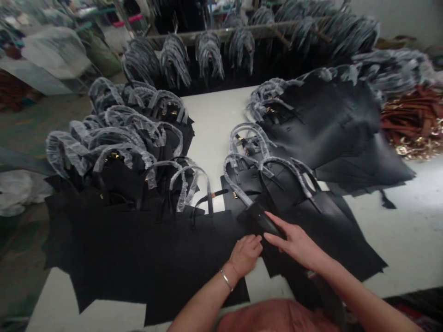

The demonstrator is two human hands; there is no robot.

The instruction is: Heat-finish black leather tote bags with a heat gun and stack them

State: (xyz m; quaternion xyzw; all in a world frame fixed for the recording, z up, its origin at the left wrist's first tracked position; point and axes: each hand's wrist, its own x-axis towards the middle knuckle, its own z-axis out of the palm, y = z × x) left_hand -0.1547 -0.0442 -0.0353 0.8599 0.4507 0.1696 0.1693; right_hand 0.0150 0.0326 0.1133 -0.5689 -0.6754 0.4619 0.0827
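My right hand (294,240) grips a folded black leather piece (265,220) between thumb and fingers, above a pile of black leather bag panels (332,226). Close to its left is my left hand (245,252), with a bracelet on the wrist. Its fingers are curled together at the edge of the black leather, their tips hidden. Under and left of it spreads a wide stack of black bag panels (145,258). Plastic-wrapped handles (287,163) rise from the panels in front of my hands, beside small gold-coloured buckles (236,195).
More wrapped handles (114,133) crowd the left of the white table (206,120). Large black panels (332,120) are piled at the right, beside brown straps (408,113) with gold-coloured metal ends. Bundles of wrapped handles (209,50) hang from a rail at the back.
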